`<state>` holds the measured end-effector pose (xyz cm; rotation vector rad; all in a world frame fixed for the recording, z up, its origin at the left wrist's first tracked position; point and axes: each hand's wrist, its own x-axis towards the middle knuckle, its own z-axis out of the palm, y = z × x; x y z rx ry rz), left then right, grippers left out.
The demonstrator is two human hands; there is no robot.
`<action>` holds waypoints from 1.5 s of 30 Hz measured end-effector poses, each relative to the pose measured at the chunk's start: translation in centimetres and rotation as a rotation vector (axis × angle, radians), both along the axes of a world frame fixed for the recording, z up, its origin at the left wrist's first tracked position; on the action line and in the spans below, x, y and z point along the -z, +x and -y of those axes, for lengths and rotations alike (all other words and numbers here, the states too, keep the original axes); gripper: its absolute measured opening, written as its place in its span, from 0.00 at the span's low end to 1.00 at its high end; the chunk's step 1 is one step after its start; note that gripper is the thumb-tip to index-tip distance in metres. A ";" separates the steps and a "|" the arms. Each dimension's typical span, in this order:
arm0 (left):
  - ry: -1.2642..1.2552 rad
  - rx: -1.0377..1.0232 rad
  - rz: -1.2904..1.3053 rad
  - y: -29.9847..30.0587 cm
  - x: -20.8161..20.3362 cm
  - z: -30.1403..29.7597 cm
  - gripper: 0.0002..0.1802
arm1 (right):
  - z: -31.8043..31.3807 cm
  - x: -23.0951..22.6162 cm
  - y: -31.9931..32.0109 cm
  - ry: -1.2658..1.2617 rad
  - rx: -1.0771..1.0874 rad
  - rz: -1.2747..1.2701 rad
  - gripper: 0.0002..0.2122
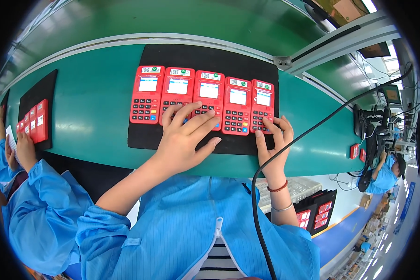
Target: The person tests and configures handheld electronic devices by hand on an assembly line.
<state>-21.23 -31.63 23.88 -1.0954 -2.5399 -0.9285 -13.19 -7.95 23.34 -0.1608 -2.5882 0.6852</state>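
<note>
A slim black cable (254, 196) hangs nearest, slanting past the bare right hand (275, 142), whose thumb and bent fingers part around the keypad end of the rightmost of five red plastic, screen-fronted terminals (263, 98), gripping or not I cannot tell; the bare left hand (182, 139) fans loosely over the second and third, grasping nothing. Lined up closely on a flat black mat (147, 138), the terminals look light, stiff and fragile-screened, best taken by their long sides. Beyond, glossy green bench top (308, 109) gives sideways room before a pale metal rail (210, 41).

Five red terminals (147, 94) on one central mat (205, 56), the wearer's two hands (178, 140)
</note>
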 end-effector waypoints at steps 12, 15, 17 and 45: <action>0.137 -0.019 -0.064 0.1 0.3 -0.2 0.08 | -0.4 -0.2 0.4 0.049 -0.011 -0.108 0.06; 0.164 -0.028 -0.056 0.3 0.2 -0.2 0.08 | -0.3 -0.1 0.4 0.027 -0.007 -0.109 0.05; 0.188 -0.029 -0.061 0.4 0.5 0.0 0.08 | -0.5 0.3 0.5 -0.028 -0.011 -0.091 0.07; 0.584 0.035 1.081 -3.8 -2.2 4.4 0.37 | -4.9 -3.6 9.4 -1.113 0.554 0.030 0.38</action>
